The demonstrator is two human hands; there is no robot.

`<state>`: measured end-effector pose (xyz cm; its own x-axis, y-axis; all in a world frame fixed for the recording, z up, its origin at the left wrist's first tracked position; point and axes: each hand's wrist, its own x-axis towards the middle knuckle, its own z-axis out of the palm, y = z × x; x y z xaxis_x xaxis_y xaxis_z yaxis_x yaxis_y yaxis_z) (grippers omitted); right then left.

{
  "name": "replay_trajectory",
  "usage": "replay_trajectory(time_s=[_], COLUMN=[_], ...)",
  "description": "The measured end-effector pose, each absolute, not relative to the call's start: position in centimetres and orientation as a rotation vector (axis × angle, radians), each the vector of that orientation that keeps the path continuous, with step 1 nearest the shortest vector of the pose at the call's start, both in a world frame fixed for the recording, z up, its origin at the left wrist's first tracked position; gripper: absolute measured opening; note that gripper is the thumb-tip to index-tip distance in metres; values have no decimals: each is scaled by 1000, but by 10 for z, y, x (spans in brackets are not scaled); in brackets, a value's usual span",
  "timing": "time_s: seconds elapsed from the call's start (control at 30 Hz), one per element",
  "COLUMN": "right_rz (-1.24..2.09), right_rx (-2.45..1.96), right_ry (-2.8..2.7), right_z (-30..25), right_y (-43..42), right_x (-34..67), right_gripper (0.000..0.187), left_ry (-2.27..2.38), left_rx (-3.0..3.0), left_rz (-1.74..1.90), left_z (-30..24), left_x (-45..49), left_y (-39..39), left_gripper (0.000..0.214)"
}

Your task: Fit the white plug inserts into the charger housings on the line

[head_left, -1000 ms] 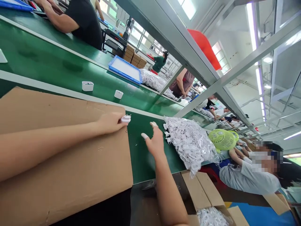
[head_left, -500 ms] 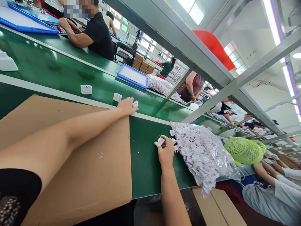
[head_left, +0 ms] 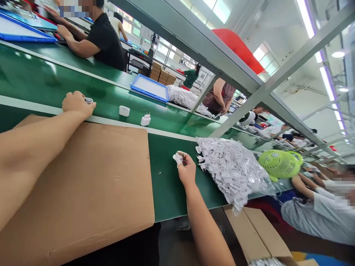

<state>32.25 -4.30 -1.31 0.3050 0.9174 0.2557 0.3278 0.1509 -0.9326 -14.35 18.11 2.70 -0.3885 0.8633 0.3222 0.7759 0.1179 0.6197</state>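
My left hand (head_left: 77, 103) reaches out over the green conveyor belt (head_left: 41, 79), its fingers closed around a small white case (head_left: 88, 100). My right hand (head_left: 186, 170) rests on the green worktop (head_left: 169, 177) and pinches a small white plug part (head_left: 178, 158). Just right of that hand lies a clear bag heaped with white plug parts (head_left: 233, 170). On the belt stand another white case (head_left: 124, 111) and a white plug piece (head_left: 145, 119). A brown cardboard sheet (head_left: 83, 184) lies under my left forearm.
A person in a black shirt (head_left: 102, 38) works at the far side of the belt, near blue trays (head_left: 149, 87). More people sit to the right by a green fan (head_left: 279, 164). An open cardboard box (head_left: 257, 236) stands below the worktop edge. Grey frame bars (head_left: 222, 55) cross overhead.
My left hand put the white plug piece on the belt, then moved left and closed on a white case. My right hand took a plug part from the bag and drew back slightly.
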Motion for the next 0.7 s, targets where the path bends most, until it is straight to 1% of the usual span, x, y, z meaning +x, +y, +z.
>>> replay_trajectory(time_s=[0.07,0.13,0.23,0.3,0.4,0.6,0.63,0.7], right_rz=[914,1199,1490,1562,1495,1169,1121,1005], right_rx=[-1296,-1164,-1063,-1055,-1060,-1128,-1142,-1161], right_ry=[-1082,-982,-966,-1021,-1154,-1338,-1368,-1439], right_z=[1,19,42,51,49,20,17,15], right_y=[-44,-40,-27,-17,-6,-12,-15,-19], right_x=[311,297,273,256,234,227,229,232], right_gripper=[45,51,57,58,53,41,38,32], left_ry=[2189,1981,1448,1086,839,1029,1027,951], left_rx=[1771,2006,2279,2389,2442,2185,2132,2017], left_rz=[1079,957,677,578,556,818,817,758], left_z=[35,42,45,40,24,-12,-15,-19], left_x=[-123,-95,-49,-24,-2,0,0,1], left_y=[167,142,86,47,8,1,3,6], left_gripper=[64,59,56,48,50,71,71,64])
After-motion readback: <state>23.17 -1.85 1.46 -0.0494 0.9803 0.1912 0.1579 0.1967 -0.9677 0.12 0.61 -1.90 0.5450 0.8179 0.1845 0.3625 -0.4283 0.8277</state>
